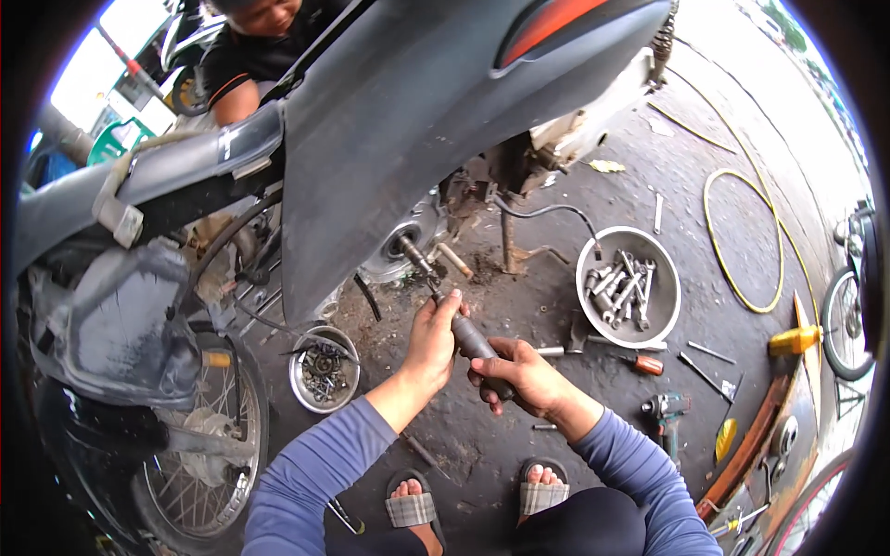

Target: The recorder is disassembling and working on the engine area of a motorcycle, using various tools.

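Note:
A thick, dark grey cylindrical hand tool (475,339) slants between my hands, its narrow end up and to the left. My left hand (430,341) is closed at its front part, fingers along the left side. Around its rear end wraps my right hand (521,378), thumb across the top. The narrow tip reaches the metal shaft (414,252) sticking out of the motorcycle's engine side (394,264); whether it is seated on the shaft I cannot tell. Above hangs the motorcycle's grey body panel (389,139).
Right of my hands stands a metal bowl (674,301) of wrenches and sockets. A smaller bowl (297,382) of small parts is at left. An orange-handled screwdriver (648,365), a power driver (667,408) and a yellow hose (709,213) lie rightward. Another person (236,102) is beyond the motorcycle.

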Demonstrator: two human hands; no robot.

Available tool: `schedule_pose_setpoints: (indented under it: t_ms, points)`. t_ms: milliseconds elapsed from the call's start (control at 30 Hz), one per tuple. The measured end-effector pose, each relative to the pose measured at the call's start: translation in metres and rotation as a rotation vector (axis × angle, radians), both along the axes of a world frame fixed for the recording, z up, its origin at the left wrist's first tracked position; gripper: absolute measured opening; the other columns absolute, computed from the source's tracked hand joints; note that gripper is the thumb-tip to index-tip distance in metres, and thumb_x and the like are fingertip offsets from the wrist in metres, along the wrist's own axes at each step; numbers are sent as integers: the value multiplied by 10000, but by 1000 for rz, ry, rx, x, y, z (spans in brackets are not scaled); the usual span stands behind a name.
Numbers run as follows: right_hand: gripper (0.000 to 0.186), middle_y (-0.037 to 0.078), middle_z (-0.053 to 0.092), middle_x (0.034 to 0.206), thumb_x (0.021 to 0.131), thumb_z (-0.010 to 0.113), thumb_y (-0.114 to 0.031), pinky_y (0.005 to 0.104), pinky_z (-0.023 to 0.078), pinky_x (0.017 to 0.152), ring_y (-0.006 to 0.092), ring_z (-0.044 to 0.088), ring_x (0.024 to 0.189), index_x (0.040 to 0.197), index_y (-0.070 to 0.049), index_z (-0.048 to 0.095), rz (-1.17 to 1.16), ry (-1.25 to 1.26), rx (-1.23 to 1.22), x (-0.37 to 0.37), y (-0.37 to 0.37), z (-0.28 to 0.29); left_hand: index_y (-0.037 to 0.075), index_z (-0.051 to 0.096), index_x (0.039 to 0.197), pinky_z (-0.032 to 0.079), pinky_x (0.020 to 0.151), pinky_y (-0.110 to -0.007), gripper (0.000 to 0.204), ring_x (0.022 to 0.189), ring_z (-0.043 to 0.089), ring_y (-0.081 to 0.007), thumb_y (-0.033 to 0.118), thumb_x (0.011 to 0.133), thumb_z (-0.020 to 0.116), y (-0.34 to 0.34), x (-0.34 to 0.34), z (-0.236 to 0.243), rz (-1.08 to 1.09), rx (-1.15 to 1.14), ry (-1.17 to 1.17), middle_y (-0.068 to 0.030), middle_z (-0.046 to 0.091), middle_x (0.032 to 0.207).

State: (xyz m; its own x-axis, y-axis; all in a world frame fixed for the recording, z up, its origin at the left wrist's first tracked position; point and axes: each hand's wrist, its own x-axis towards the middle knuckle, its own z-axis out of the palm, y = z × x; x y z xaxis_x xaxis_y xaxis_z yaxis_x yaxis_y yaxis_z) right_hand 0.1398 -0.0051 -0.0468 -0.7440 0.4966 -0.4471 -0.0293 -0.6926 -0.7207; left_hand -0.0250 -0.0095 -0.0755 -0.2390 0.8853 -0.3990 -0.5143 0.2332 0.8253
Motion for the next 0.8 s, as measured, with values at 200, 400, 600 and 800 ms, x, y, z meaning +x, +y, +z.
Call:
schedule_pose_setpoints:
  t_ms: [200,400,600,800]
  points:
    - [237,27,564,726,928,614,-231,237,362,402,79,502,506,931,-3,547,-95,10,180,-19,11,-25,70,556,967,419,721,-257,207,813,511,-99,264,937,621,12,-13,-15,77,97,-34,-19,565,873]
    - [225,13,543,694,941,591,-224,231,344,394,65,456,479,911,-5,550,-108,42,103,-29,24,-17,73,569,940,426,699,-243,204,792,523,-95,264,929,637,26,-22,-18,115,130,-48,-22,574,861]
    - [211,17,545,730,938,591,-211,219,313,384,53,442,482,938,-4,550,-60,-69,226,-35,28,-10,65,572,926,435,682,-245,216,763,528,-97,272,932,635,27,-27,-26,147,165,-35,-34,584,855]
    - [323,38,510,806,952,542,-233,179,278,342,32,378,452,1136,29,505,-118,297,-340,-28,28,-21,70,569,922,436,637,-237,300,735,534,-86,351,901,671,30,-25,-9,42,36,1,-22,585,809]
